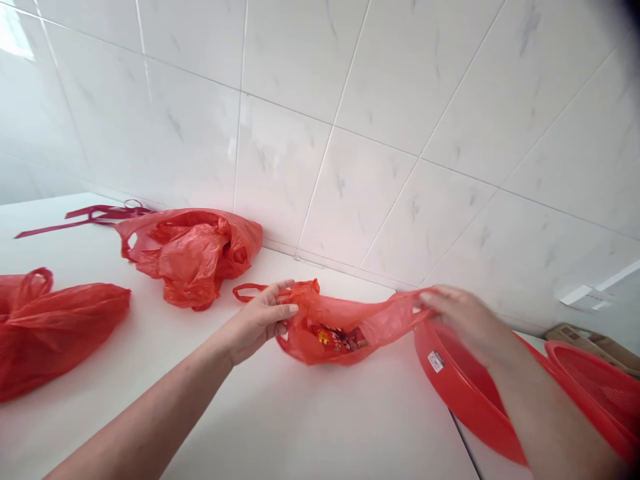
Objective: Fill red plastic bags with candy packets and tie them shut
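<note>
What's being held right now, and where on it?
The red bag, by its stretched right end, in the right hand. The left hand is at its left side; whether it grips can't be told.

The glossy white grey-veined tile wall [295, 47] is brightly lit, with glare thrown across its upper left. The bare right hand [460, 319] is smeared by motion blur. The view's upper-right corner is darkened by a soft, unfocused shadow.

A red bag [350, 313] is held at its two o'clock by the right hand [460, 317] and touched at nine by the left hand [263, 320]; a basin [465, 400] is seen at four o'clock
</note>
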A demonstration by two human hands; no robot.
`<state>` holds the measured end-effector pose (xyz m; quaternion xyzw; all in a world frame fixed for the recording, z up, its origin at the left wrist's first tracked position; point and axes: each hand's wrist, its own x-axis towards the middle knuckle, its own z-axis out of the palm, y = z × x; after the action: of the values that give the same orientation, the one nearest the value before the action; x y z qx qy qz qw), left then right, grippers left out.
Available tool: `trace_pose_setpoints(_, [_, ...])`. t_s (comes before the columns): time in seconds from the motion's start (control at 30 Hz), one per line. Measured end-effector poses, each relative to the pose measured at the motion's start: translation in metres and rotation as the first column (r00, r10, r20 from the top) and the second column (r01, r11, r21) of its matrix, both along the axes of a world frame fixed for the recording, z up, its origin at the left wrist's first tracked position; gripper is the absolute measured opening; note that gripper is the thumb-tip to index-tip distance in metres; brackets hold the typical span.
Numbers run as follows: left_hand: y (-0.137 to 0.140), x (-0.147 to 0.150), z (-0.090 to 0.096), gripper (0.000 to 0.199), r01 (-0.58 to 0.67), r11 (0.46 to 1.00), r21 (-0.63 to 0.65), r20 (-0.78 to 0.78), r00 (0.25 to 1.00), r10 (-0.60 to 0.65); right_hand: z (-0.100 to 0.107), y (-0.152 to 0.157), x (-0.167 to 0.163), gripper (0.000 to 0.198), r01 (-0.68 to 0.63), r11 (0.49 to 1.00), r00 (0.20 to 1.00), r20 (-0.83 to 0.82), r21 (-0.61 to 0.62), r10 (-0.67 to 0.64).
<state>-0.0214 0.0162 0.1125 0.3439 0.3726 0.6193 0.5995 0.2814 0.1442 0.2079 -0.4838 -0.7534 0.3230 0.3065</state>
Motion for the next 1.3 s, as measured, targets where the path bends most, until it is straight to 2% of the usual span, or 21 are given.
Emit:
trace_pose_setpoints(0.07, [-0.007, -0.01, 0.02, 0.069, -0.065, 0.992, 0.11, -0.069, 0.995, 0.073, 0.021, 0.008, 0.007, 0.022, -0.022, 0.999, 0.918, -0.396, -0.043, 0.003])
trace_pose_setpoints(0.13, [-0.012, -0.014, 0.034, 0.068, -0.135, 0.968, 0.21, -0.25, 0.95, 0.187, 0.031, 0.014, 0.008, 0.02, 0.021, 0.999, 0.802, -0.596, -0.037, -0.039])
trace_pose_setpoints(0.17, [-0.014, -0.014, 0.039, 0.063, -0.194, 0.946, 0.258, -0.37, 0.885, 0.282, 0.031, 0.015, 0.006, 0.02, 0.056, 0.998, 0.761, -0.645, -0.027, -0.06])
trace_pose_setpoints(0.23, [-0.016, -0.01, 0.044, 0.053, -0.327, 0.871, 0.367, -0.577, 0.654, 0.489, 0.024, 0.016, -0.002, 0.02, 0.083, 0.996, 0.706, -0.703, -0.031, -0.08])
trace_pose_setpoints(0.3, [-0.017, -0.004, 0.046, 0.047, -0.421, 0.782, 0.46, -0.657, 0.432, 0.619, 0.012, 0.011, -0.014, 0.021, 0.032, 0.997, 0.656, -0.752, -0.063, -0.069])
trace_pose_setpoints(0.33, [-0.017, 0.0, 0.047, 0.046, -0.45, 0.755, 0.477, -0.661, 0.384, 0.645, 0.006, 0.007, -0.021, 0.021, -0.01, 0.996, 0.632, -0.773, -0.084, -0.058])
trace_pose_setpoints(0.37, [-0.018, 0.004, 0.048, 0.044, -0.472, 0.745, 0.472, -0.651, 0.383, 0.655, -0.001, 0.002, -0.028, 0.021, -0.064, 0.993, 0.609, -0.792, -0.102, -0.042])
trace_pose_setpoints(0.4, [-0.018, 0.009, 0.049, 0.043, -0.492, 0.744, 0.452, -0.627, 0.417, 0.657, -0.007, -0.005, -0.035, 0.023, -0.122, 0.986, 0.588, -0.808, -0.117, -0.023])
trace_pose_setpoints(0.5, [-0.019, 0.023, 0.058, 0.043, -0.491, 0.787, 0.374, -0.498, 0.609, 0.617, -0.022, -0.035, -0.058, 0.032, -0.243, 0.963, 0.572, -0.819, -0.114, 0.048])
trace_pose_setpoints(0.57, [-0.02, 0.033, 0.065, 0.043, -0.437, 0.827, 0.354, -0.4, 0.729, 0.556, -0.027, -0.059, -0.072, 0.04, -0.25, 0.963, 0.639, -0.764, -0.103, 0.084])
trace_pose_setpoints(0.67, [-0.019, 0.049, 0.076, 0.042, -0.295, 0.869, 0.398, -0.3, 0.853, 0.427, -0.031, -0.086, -0.092, 0.043, -0.296, 0.945, 0.788, -0.594, -0.138, 0.159])
trace_pose_setpoints(0.73, [-0.018, 0.058, 0.078, 0.043, -0.176, 0.873, 0.455, -0.306, 0.89, 0.339, -0.032, -0.092, -0.1, 0.029, -0.406, 0.9, 0.833, -0.468, -0.158, 0.294])
trace_pose_setpoints(0.77, [-0.016, 0.062, 0.078, 0.043, -0.137, 0.863, 0.487, -0.342, 0.879, 0.333, -0.034, -0.091, -0.103, 0.027, -0.453, 0.877, 0.837, -0.416, -0.159, 0.357])
trace_pose_setpoints(0.83, [-0.013, 0.067, 0.072, 0.041, -0.14, 0.809, 0.57, -0.453, 0.768, 0.452, -0.037, -0.083, -0.105, 0.038, -0.482, 0.861, 0.841, -0.361, -0.159, 0.404])
trace_pose_setpoints(0.9, [-0.007, 0.068, 0.062, 0.03, -0.165, 0.712, 0.683, -0.537, 0.547, 0.642, -0.042, -0.071, -0.104, 0.04, -0.437, 0.881, 0.852, -0.397, -0.179, 0.342])
trace_pose_setpoints(0.97, [-0.001, 0.067, 0.051, 0.016, -0.094, 0.647, 0.757, -0.586, 0.343, 0.734, -0.048, -0.059, -0.102, 0.038, -0.392, 0.898, 0.843, -0.468, -0.202, 0.263])
trace_pose_setpoints(1.07, [0.009, 0.065, 0.036, 0.01, 0.104, 0.683, 0.723, -0.69, 0.159, 0.707, -0.056, -0.049, -0.1, 0.043, -0.382, 0.896, 0.81, -0.549, -0.226, 0.206])
trace_pose_setpoints(1.13, [0.015, 0.064, 0.029, 0.014, 0.187, 0.712, 0.676, -0.733, 0.079, 0.675, -0.058, -0.047, -0.099, 0.046, -0.388, 0.894, 0.813, -0.54, -0.224, 0.218])
trace_pose_setpoints(1.2, [0.02, 0.062, 0.026, 0.023, 0.198, 0.731, 0.653, -0.75, 0.041, 0.66, -0.057, -0.044, -0.095, 0.049, -0.413, 0.889, 0.839, -0.461, -0.198, 0.288])
trace_pose_setpoints(1.27, [0.022, 0.06, 0.025, 0.023, 0.123, 0.765, 0.632, -0.774, 0.055, 0.63, -0.054, -0.039, -0.088, 0.048, -0.464, 0.868, 0.85, -0.368, -0.178, 0.378])
trace_pose_setpoints(1.3, [0.023, 0.059, 0.025, 0.021, 0.067, 0.791, 0.608, -0.793, 0.096, 0.602, -0.053, -0.036, -0.084, 0.046, -0.502, 0.846, 0.838, -0.341, -0.176, 0.427])
